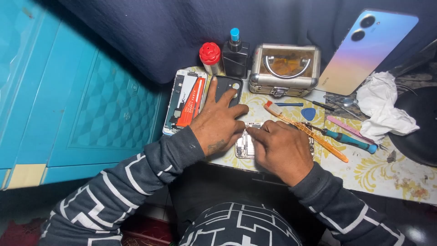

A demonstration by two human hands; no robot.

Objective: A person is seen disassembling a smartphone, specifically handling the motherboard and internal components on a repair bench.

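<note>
The left hand (218, 122) lies flat, fingers spread, steadying a silver opened phone body (246, 145) on the floral-patterned surface (387, 175). The right hand (282, 149), fingers curled, presses its fingertips onto the same phone; whether it pinches anything I cannot tell. Beside them lie an orange-handled toothbrush (305, 130) and a teal-handled screwdriver (348, 139); a small metal case (284, 69) stands behind.

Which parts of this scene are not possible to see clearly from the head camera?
- Opened phone: mostly covered by the left hand and right hand; its inner parts are too small to tell.
- Fingertips of the right hand: whether they pinch something is hidden.
- Dark round object: cut off by the right edge.
- Metal case: contents blurred behind its reflective lid.
- Black bottle: contents cannot be seen.
</note>
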